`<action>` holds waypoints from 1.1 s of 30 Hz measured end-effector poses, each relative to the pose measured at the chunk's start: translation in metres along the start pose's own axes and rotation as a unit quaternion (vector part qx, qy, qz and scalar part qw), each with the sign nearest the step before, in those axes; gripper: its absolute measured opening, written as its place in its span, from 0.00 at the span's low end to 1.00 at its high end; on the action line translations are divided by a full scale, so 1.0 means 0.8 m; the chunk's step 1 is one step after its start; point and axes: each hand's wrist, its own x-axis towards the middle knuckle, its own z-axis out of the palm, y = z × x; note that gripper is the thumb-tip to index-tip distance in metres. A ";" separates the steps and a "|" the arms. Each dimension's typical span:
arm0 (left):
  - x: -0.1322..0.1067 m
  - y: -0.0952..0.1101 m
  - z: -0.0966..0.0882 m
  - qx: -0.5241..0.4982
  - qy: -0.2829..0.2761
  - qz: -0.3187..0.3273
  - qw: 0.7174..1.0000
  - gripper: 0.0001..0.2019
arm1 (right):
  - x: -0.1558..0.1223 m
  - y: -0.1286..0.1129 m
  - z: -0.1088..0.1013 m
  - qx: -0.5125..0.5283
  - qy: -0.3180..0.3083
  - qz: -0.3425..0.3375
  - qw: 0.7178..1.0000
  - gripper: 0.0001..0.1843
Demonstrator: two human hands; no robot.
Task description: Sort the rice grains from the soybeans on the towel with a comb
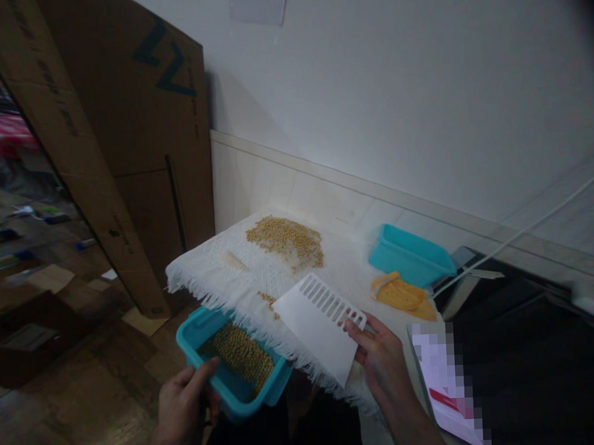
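Observation:
My left hand (181,401) grips the near left rim of a turquoise plastic tub (239,409), held just below the table's front edge. Yellowish beans (243,353), which look like soybeans, lie in the tub. In my right hand (384,353) is a flat white plastic scoop (314,330) with a row of slots, pinched by its slotted end. Its far left corner is close to a few loose beans (267,301) near the cloth's fringe. A larger spread of beans (288,239) lies farther back on the white fringed cloth (214,249).
A second turquoise tub (409,253) stands at the table's right, with folded yellow cloth (403,295) before it. A tall cardboard box (140,124) rises on the left. A white cable (519,239) slants down the right side. The wall (394,93) closes off the back.

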 end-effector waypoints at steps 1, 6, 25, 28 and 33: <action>0.001 0.000 0.000 0.000 0.001 0.001 1.000 0.22 | -0.001 0.000 0.000 -0.002 -0.001 0.001 1.000 0.27; 0.002 0.000 -0.002 0.002 0.009 0.003 1.000 0.22 | -0.002 0.000 0.003 -0.008 -0.012 0.012 1.000 0.27; 0.001 -0.004 -0.004 -0.012 0.006 0.016 1.000 0.20 | -0.019 0.000 0.021 -0.007 -0.038 0.041 0.998 0.28; 0.001 -0.002 -0.003 -0.001 0.007 0.010 1.000 0.19 | -0.008 -0.001 0.014 0.009 -0.020 0.013 1.000 0.27; 0.000 0.003 -0.001 -0.003 0.011 0.000 1.000 0.20 | 0.016 -0.002 0.001 0.011 0.032 -0.032 0.999 0.27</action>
